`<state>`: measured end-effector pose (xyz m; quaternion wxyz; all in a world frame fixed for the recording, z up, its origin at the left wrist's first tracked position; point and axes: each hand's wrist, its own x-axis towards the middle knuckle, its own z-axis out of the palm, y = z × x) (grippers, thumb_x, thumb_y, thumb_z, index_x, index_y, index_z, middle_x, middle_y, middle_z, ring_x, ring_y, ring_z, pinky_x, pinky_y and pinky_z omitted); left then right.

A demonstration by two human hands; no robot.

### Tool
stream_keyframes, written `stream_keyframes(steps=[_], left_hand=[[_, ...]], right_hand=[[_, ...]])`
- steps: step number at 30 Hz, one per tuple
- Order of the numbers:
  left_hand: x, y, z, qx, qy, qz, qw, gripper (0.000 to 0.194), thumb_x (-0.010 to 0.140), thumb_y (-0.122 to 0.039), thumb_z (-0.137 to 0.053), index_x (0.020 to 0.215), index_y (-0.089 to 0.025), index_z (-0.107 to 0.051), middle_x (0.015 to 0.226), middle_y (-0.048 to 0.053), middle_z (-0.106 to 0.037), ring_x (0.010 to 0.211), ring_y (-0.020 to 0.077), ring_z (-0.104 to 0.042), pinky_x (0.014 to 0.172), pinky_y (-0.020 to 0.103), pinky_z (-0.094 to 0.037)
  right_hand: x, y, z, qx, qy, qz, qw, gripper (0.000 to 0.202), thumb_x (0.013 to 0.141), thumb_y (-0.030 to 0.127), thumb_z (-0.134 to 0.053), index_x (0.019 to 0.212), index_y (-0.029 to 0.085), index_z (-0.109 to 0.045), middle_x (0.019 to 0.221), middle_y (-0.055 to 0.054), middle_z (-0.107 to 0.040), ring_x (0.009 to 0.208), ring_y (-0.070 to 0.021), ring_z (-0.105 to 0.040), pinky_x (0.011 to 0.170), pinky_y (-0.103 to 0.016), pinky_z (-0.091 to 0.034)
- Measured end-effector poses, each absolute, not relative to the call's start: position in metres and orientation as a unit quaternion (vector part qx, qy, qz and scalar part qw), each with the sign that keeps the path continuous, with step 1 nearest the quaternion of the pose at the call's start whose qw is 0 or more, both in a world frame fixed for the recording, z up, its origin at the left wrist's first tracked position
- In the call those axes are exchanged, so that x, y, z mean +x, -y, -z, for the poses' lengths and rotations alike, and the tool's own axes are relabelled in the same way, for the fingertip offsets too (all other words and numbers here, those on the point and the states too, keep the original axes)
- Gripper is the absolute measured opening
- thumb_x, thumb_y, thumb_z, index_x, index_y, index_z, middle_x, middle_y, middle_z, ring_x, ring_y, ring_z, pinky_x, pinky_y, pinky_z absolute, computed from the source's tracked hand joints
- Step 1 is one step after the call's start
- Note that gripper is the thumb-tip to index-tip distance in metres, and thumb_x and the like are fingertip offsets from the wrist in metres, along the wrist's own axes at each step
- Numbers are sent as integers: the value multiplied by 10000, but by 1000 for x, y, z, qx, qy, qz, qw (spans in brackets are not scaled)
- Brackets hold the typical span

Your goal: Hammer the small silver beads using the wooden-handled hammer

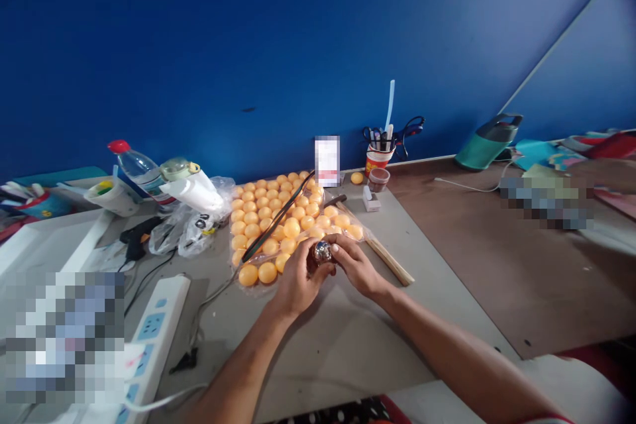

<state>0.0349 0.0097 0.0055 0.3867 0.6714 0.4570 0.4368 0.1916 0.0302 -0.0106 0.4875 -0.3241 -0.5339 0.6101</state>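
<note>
Between my two hands, above the grey tabletop, is a shiny silver metal ball [322, 252]. My left hand [299, 276] curls around its left side and underside, thumb in front. From the right, my right hand [355, 264] presses its fingers and thumb against it. Part of the ball is hidden behind the fingers. Just beyond them lies a clear plastic sheet packed with orange balls [271, 215]. A black strap [278, 218] crosses the sheet, and a bundle of thin wooden sticks [390, 260] lies right of it.
A white power strip [159, 311] and a glue gun [135, 238] lie at left, near a bottle with a red cap [134, 164]. Behind stand a cup of pens [379, 158], a small tub [378, 179] and a small white box [370, 200]. A teal flask [487, 142] is at right.
</note>
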Motion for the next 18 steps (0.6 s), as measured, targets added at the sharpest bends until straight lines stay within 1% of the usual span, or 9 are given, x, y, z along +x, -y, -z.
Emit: stream_keyframes(steps=[4, 9, 13, 16, 18], left_hand=[[35, -10, -7, 680, -464, -440, 358, 432, 834, -389, -669, 1193, -180, -553, 1098, 126, -679, 960, 257, -649, 858, 381, -508], [34, -9, -7, 692, -458, -417, 370, 448, 862, -396, -636, 1244, -179, -543, 1083, 140, -688, 966, 271, -656, 820, 376, -522], [34, -9, -8, 702, -445, -408, 378, 464, 898, -412, -587, 1290, -177, -511, 1105, 143, -690, 913, 246, -674, 806, 357, -527], [35, -8, -9, 702, -428, -413, 392, 451, 929, -407, -541, 1308, -172, -481, 988, 105, -716, 810, 208, -685, 770, 326, -531], [35, -8, -11, 701, -424, -413, 397, 432, 938, -405, -529, 1299, -172, -482, 891, 71, -722, 786, 198, -688, 757, 310, -533]], right_hand=[[192, -29, 12, -320, 531, -618, 483, 432, 853, 587, -591, 992, 181, -633, 800, -21, -576, 624, -125, -513, 551, -261, -475], [192, -29, 8, -294, 537, -627, 482, 432, 855, 586, -597, 960, 170, -646, 787, -26, -589, 640, -128, -523, 550, -252, -462], [193, -29, 7, -281, 538, -634, 479, 419, 857, 581, -600, 936, 171, -637, 798, -31, -591, 641, -127, -509, 553, -254, -445], [194, -29, 7, -267, 542, -639, 476, 413, 861, 578, -599, 901, 168, -622, 768, -20, -572, 629, -124, -504, 563, -260, -439], [194, -29, 8, -265, 549, -638, 470, 405, 857, 568, -612, 873, 163, -611, 737, -8, -555, 617, -120, -496, 564, -258, -428]])
